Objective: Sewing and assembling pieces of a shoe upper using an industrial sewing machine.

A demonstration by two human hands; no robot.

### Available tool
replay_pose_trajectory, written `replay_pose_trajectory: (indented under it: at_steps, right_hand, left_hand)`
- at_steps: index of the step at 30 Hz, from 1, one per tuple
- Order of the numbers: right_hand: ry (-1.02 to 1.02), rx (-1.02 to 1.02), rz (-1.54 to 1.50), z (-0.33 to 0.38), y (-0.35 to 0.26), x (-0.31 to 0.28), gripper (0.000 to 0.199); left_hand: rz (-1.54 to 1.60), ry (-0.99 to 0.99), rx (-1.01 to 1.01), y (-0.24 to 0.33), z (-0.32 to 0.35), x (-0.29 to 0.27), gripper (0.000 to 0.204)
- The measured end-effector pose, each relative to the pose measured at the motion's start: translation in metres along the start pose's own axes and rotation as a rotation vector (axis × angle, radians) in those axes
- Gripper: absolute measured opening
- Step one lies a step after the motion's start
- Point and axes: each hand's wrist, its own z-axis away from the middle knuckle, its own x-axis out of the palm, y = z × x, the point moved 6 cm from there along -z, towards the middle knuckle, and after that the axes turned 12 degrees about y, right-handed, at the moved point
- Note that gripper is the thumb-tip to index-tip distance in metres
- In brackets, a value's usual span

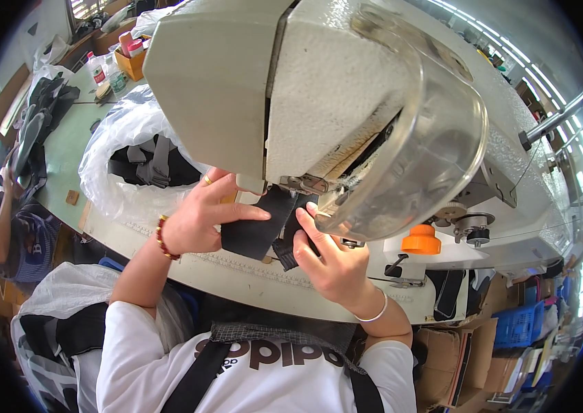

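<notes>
Nearby, clear plastic bag [123,148] holds dark straps; both hands' grip clamped on black fabric piece [257,227].

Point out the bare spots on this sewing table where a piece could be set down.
Bare: the table edge below the black fabric, and the green table left of the plastic bag. Crowded: under the machine head, where left hand and right hand work.

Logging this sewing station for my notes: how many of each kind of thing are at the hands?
Hands: 2, left hand, right hand
Black fabric piece: 1
Black strap: 1
Sewing machine: 1
Orange thread spool: 1
Total: 6
</notes>
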Motion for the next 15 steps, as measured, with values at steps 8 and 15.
replay_pose_trajectory:
  at_steps: [8,15]
  right_hand:
    - [0.021,0.011,0.052,-0.002,-0.014,0.003,0.015]
    - [0.024,0.021,0.069,-0.002,-0.012,0.005,0.014]
  left_hand:
    - [0.160,0.164,0.041,0.024,-0.014,0.001,0.045]
    - [0.016,0.085,0.073,0.032,-0.015,0.001,0.045]
